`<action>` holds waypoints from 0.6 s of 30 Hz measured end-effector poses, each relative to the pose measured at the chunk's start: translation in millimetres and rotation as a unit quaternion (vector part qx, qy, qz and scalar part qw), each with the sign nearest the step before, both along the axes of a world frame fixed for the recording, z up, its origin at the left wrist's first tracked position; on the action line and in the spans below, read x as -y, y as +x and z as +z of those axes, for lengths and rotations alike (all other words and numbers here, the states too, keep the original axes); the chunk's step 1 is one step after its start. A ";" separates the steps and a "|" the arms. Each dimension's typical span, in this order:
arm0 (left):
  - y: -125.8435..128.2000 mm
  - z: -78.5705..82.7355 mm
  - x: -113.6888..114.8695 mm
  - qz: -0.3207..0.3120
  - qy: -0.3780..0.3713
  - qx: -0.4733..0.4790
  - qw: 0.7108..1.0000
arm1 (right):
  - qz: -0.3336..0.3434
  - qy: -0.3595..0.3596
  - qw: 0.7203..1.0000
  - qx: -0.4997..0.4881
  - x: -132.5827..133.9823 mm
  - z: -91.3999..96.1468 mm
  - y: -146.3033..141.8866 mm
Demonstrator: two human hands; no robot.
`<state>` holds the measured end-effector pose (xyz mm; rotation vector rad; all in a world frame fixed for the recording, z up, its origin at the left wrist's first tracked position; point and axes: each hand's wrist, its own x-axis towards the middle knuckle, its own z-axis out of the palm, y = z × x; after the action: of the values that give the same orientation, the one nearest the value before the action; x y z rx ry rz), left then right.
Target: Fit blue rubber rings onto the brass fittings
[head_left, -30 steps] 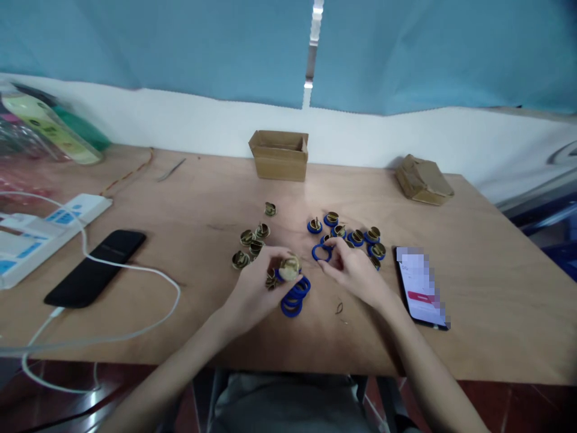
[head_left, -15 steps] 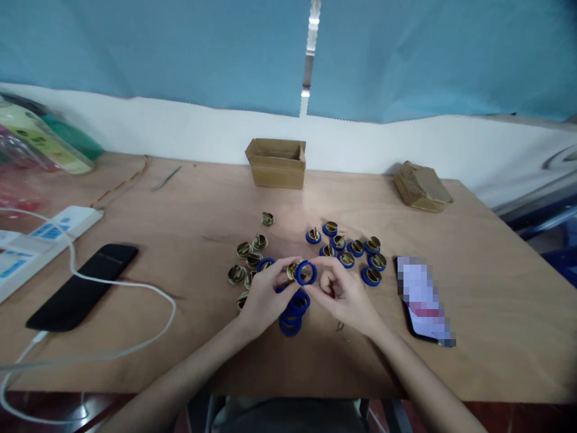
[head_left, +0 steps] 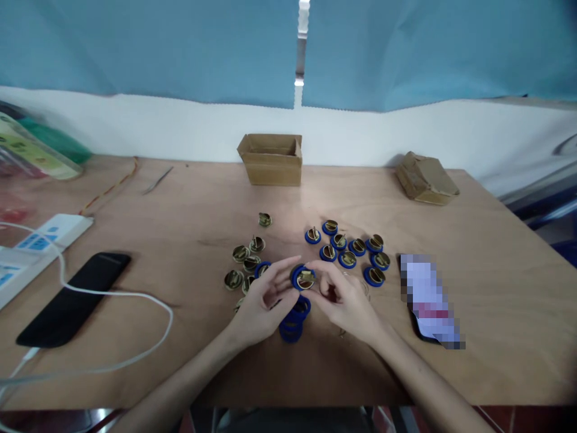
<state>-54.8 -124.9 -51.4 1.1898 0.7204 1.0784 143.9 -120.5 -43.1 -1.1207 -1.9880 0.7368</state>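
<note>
Between both hands is a round brass-coloured metal piece with a blue ring around it (head_left: 303, 278). The fingertips of my left hand (head_left: 264, 307) are closed on its left edge, and those of my right hand (head_left: 349, 297) pinch its right edge. Just below lie several loose blue rings (head_left: 291, 329), partly overlapping. To the left of my left hand are several brass-coloured pieces without rings (head_left: 240, 253), some hidden behind that hand. Beyond my right hand sits a group of brass-coloured pieces with blue rings (head_left: 347, 259).
An open cardboard box (head_left: 273, 171) stands at the back, with a crumpled cardboard box (head_left: 426, 178) at back right. A lit phone (head_left: 428, 294) lies on the right. A dark phone (head_left: 74, 300), its white cable (head_left: 144, 294) and a power strip (head_left: 54, 240) occupy the left.
Half a second ago the blue ring stood upright beside the brass-coloured piece; now the piece sits within the ring, its back turned up towards me. The view has shifted slightly.
</note>
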 end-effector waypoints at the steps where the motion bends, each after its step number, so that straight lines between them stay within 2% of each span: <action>1: -0.9 2.3 -0.3 -0.002 -0.006 0.003 1.000 | 0.002 0.001 1.000 -0.001 0.3 0.2 0.0; 4: -2.4 7.0 0.0 -0.004 -0.025 0.007 1.000 | 0.016 -0.026 0.999 -0.030 1.9 4.6 -0.6; 6: -2.7 8.7 0.7 -0.016 -0.041 0.012 0.999 | 0.033 -0.084 0.993 -0.082 2.6 9.6 -0.4; 11: -2.5 10.6 0.6 -0.021 -0.054 0.021 0.998 | 0.099 -0.221 0.946 -0.215 2.2 13.7 2.9; 14: -2.2 10.5 -0.6 -0.008 -0.069 0.028 0.997 | 0.094 -0.251 0.938 -0.222 1.5 8.4 4.4; 18: -1.7 11.1 -1.9 0.000 -0.101 0.050 0.994 | 0.093 -0.253 0.940 -0.207 1.0 4.1 3.8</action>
<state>-56.6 -123.0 -40.3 0.9576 0.7336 1.0311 147.7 -121.4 -38.9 -0.9517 -1.5921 1.5137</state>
